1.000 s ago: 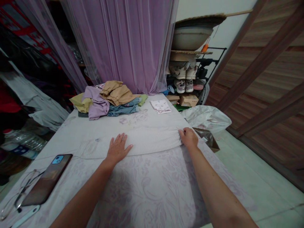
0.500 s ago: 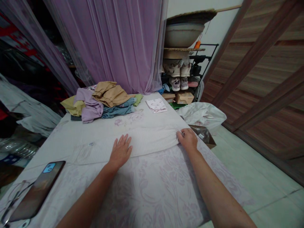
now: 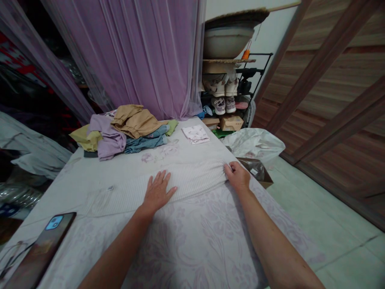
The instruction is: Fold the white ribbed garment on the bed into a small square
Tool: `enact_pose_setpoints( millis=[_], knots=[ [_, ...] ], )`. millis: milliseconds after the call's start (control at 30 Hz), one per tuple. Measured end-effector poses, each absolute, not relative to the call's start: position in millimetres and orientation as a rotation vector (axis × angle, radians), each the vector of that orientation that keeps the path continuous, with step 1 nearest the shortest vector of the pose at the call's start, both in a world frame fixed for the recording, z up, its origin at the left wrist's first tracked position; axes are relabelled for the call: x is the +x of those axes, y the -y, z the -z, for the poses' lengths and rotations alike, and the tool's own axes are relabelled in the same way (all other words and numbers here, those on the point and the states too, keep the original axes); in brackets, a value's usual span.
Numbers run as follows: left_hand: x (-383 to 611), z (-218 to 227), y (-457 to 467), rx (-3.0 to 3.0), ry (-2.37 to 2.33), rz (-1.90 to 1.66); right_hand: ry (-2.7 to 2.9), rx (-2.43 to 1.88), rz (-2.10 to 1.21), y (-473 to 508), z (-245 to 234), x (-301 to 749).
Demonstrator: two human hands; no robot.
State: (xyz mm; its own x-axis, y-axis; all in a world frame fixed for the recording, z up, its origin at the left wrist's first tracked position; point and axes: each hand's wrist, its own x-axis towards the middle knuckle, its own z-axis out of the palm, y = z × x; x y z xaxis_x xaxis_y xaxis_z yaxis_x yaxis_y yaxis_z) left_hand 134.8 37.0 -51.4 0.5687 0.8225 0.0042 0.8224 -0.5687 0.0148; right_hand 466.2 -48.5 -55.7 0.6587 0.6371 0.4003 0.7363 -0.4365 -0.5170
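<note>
A long white, finely striped garment (image 3: 192, 178) lies folded lengthwise across the floral-patterned bed cover (image 3: 192, 237), with a small tag (image 3: 110, 188) near its left end. My left hand (image 3: 157, 190) rests flat on the middle of the garment, fingers spread. At its right end, my right hand (image 3: 237, 174) pinches the gathered edge between thumb and fingers. The cloth puckers there, and part of the edge is hidden under my fingers.
A heap of clothes, with tan pants (image 3: 135, 120) on top, lies at the back left. A folded patterned cloth (image 3: 195, 134) lies at the far edge. A phone (image 3: 42, 249) is at near left. A plastic bag (image 3: 252, 142) and shoe rack (image 3: 264, 72) stand beyond the right edge.
My left hand has slid slightly right along the garment. My right hand stays at the right end, where the cloth looks more gathered. The view has shifted a little.
</note>
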Motion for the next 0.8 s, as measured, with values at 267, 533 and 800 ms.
enact_pose_setpoints(
  millis=[267, 533, 800],
  knots=[
    [135.5, 50.9, -37.9, 2.764, -1.436, 0.004, 1.067, -2.166, 0.066, 51.5, 52.1, 474.0],
    [172.1, 45.6, -49.0, 2.81, -1.327, -0.087, 1.851, -1.797, -0.045, 18.6, 32.4, 377.8],
    [176.7, 59.6, -54.5, 2.807, -1.391, -0.159, 2.215, -1.952, -0.155, 21.2, 51.4, 363.7]
  ],
)
